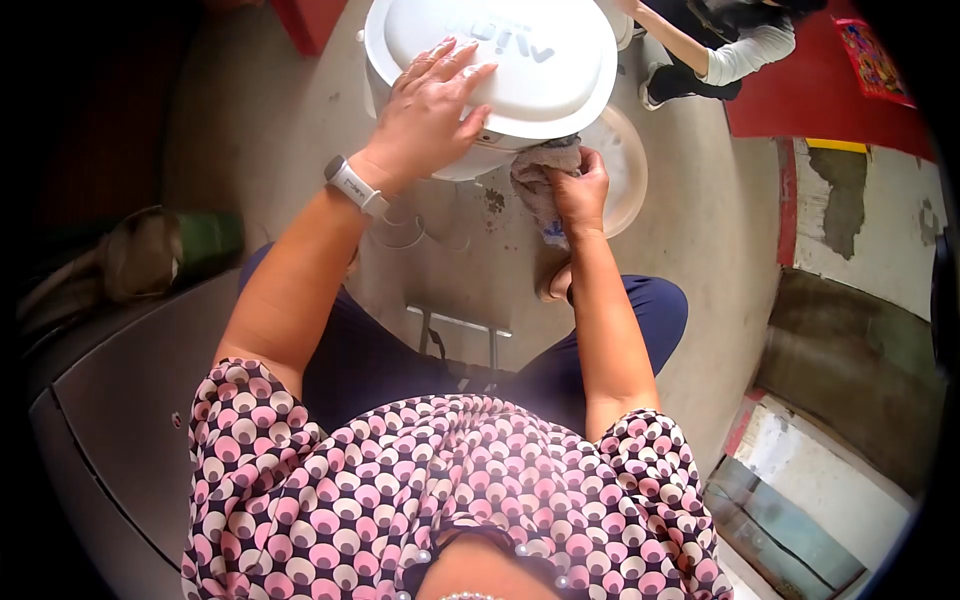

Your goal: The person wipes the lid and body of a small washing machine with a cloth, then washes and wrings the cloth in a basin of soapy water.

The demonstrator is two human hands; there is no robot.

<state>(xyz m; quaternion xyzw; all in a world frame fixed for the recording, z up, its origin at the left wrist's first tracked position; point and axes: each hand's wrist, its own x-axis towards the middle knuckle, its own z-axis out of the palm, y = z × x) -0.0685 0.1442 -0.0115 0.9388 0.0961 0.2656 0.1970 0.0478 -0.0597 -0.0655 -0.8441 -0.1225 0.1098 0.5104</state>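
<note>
A white, oval-topped container [548,85] stands at the top of the head view, with grey lettering on its lid; I cannot make out its exact kind. My left hand [428,115] lies on the lid with its fingers spread, holding nothing. In my right hand [583,190] is a bunched greyish cloth [537,188], pinched between the fingers. The cloth touches the container's side just below the lid's rim. Part of the container's body is hidden under the lid and hands.
Behind my right hand a pale round basin [628,175] sits on the concrete floor. Another person [745,55] crouches at the upper right. A metal-framed stool [460,325] shows between my legs. Worn panels [860,210] line the right, a dark cabinet [140,400] the left.
</note>
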